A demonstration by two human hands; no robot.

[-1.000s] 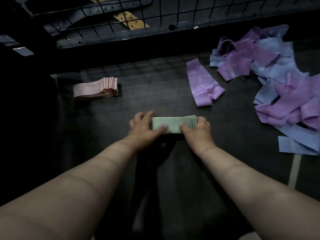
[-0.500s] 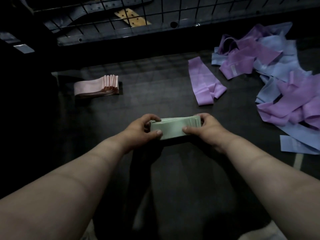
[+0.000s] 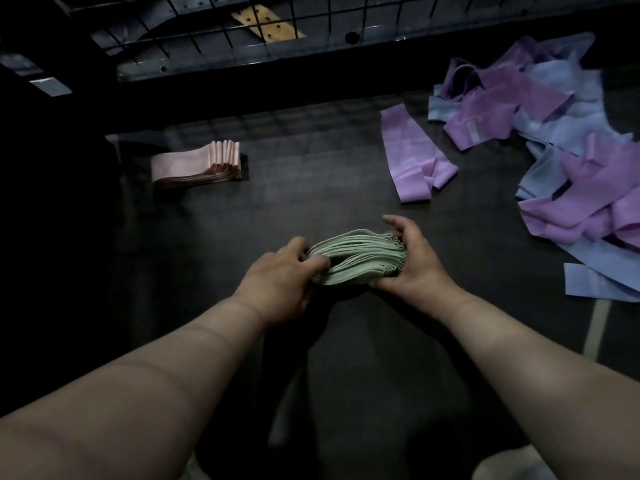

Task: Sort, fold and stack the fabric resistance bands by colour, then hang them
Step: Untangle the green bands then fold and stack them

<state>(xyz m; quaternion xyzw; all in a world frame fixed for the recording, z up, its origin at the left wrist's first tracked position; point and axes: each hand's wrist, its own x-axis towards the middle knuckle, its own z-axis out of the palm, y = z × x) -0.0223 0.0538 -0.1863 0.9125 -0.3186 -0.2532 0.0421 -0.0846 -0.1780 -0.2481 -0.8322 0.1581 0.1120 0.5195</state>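
A stack of folded green bands (image 3: 360, 259) is held just above the dark table, tipped so that its layered edges face me. My left hand (image 3: 277, 278) grips its left end, with fingers curled into the layers. My right hand (image 3: 412, 261) grips the right end, thumb on top. A neat stack of folded pink bands (image 3: 197, 165) lies at the far left of the table. One purple band (image 3: 412, 159) lies loosely folded beyond my right hand. A loose heap of purple and blue bands (image 3: 568, 161) covers the right side.
The dark table (image 3: 311, 188) stretches between the pink stack and the heap. A wire grid panel (image 3: 277, 26) with a tan perforated strip (image 3: 266, 24) behind it runs along the far edge. A single blue band (image 3: 602, 285) lies near my right forearm.
Both hands have lifted the green stack off the table and turned it edge-on toward me. The layers have fanned open a little at the left end.
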